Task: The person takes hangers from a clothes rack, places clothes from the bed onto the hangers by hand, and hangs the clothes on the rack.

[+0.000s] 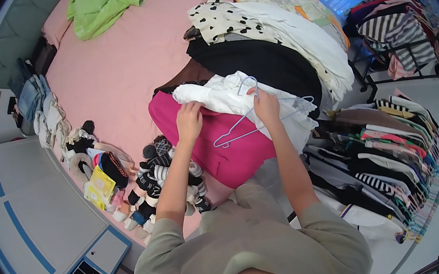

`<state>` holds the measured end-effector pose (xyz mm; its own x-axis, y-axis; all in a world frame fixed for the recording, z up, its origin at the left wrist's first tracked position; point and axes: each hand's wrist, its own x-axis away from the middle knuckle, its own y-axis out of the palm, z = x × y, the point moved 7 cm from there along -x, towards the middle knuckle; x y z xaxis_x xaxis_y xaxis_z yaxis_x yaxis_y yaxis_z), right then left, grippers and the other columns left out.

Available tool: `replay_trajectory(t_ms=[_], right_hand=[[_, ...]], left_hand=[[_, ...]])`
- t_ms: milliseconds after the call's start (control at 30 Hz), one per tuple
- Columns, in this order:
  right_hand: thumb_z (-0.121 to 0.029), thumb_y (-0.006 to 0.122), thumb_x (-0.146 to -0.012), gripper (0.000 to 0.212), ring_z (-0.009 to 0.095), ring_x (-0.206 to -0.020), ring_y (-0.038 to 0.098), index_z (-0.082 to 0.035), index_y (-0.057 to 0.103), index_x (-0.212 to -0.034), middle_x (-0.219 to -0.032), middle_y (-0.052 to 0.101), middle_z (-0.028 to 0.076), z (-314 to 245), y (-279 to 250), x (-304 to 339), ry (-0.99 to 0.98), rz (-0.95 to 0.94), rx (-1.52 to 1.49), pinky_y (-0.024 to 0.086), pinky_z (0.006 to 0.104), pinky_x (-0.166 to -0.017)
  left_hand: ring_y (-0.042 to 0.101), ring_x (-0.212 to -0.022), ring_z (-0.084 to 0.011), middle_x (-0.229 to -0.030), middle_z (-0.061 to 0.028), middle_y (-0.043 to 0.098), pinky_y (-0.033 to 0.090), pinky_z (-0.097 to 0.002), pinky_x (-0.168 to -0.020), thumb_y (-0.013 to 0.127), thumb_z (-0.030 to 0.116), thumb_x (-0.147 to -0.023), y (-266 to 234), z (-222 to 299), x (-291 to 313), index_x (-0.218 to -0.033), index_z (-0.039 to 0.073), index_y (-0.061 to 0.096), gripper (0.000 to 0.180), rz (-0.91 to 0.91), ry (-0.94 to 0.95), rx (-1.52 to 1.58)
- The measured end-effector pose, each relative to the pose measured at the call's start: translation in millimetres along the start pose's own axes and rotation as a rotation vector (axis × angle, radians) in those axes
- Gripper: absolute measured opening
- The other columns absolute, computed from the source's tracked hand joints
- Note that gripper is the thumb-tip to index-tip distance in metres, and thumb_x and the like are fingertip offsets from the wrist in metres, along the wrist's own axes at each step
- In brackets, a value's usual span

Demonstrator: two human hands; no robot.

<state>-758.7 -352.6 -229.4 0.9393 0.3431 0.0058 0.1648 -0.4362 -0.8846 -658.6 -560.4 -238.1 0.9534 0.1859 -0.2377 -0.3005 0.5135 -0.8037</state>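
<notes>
My right hand (267,108) is closed around the neck of a light blue clothes hanger (223,132), just below its hook. The hanger lies slanted over a white garment (214,90) with a lacy edge. At the left end of this garment, the fingers of my left hand (189,120) are curled and pinch its cloth. Beneath both hands, a bright pink garment (230,160) is spread at the bed's edge, partly covered by the white one. How much cloth my left fingers grip is hidden.
Black clothing (259,58) and a white heart-print garment (224,20) are piled beyond my hands on the pink bed (112,68). Rolled socks (151,186) lie left of my left forearm. A rack of hung clothes (381,161) stands at right, and a green cloth (105,8) lies far off.
</notes>
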Motion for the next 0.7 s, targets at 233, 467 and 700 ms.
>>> replay_trajectory(t_ms=[233, 467, 700], right_hand=[[-0.008, 0.051, -0.075, 0.037, 0.027, -0.073, 0.063, -0.023, 0.059, -0.108, -0.07, 0.062, 0.012, 3, 75, -72, 0.073, -0.262, 0.18, 0.047, 0.0384, -0.066], [-0.029, 0.068, -0.066, 0.039, 0.026, -0.084, 0.062, -0.013, 0.062, -0.101, -0.089, 0.064, 0.009, 22, 111, -74, 0.157, -0.438, 0.259, 0.049, 0.0368, -0.071], [-0.026, 0.068, -0.064, 0.03, 0.029, -0.079, 0.061, -0.009, 0.067, -0.088, -0.08, 0.064, 0.013, 15, 18, 3, 0.165, -0.016, 0.015, 0.048, 0.0381, -0.068]], left_hand=[[0.049, -0.101, -0.0291, -0.111, -0.0103, 0.051, 0.04, -0.0406, -0.083, 0.059, 0.012, -0.071, 51, -104, -46, -0.103, 0.01, 0.055, 0.032, 0.016, -0.154, -0.26], [0.06, -0.085, -0.0329, -0.088, -0.0188, 0.063, 0.048, -0.0381, -0.076, 0.07, 0.019, -0.059, 93, -158, -12, -0.101, 0.005, 0.061, 0.045, -0.328, -0.576, 0.204], [0.06, -0.08, -0.0333, -0.086, -0.0161, 0.062, 0.047, -0.0374, -0.07, 0.057, 0.005, -0.065, 38, -96, 39, -0.086, 0.007, 0.066, 0.022, -0.255, -0.409, 0.3]])
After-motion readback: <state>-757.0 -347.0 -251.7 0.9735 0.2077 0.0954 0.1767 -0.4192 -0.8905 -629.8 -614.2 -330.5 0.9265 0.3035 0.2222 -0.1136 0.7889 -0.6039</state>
